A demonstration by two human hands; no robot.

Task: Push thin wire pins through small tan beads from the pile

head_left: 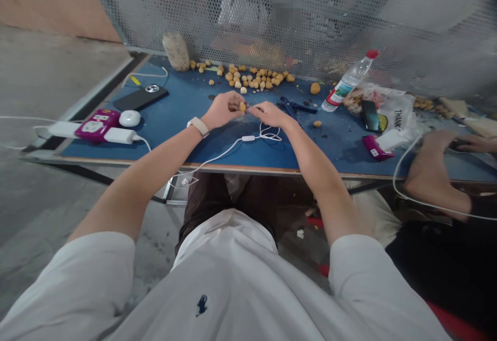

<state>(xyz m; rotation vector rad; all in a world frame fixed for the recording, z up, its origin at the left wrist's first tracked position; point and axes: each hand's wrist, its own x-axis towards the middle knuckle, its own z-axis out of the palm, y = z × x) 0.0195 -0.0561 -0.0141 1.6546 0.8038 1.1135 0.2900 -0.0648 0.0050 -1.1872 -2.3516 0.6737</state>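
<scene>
My left hand (225, 109), with a pale band at the wrist, pinches a small yellow-brown ball (243, 106) between its fingers. Close on its right, my right hand (268, 114) has its fingers closed around something thin; a small tip shows toward the ball, too small to name. Behind both hands, many similar balls (260, 78) lie along the mesh panel. Blue-handled pliers (297, 107) rest on the blue table (174, 142) just right of my right hand.
Left: a phone (142, 98), purple box (99, 125) and white case (129, 118). Right: a bottle (349, 83), plastic bag (399, 109), another purple box (376, 148), and a person's arm (435, 170). A white cable (225, 152) crosses the front edge.
</scene>
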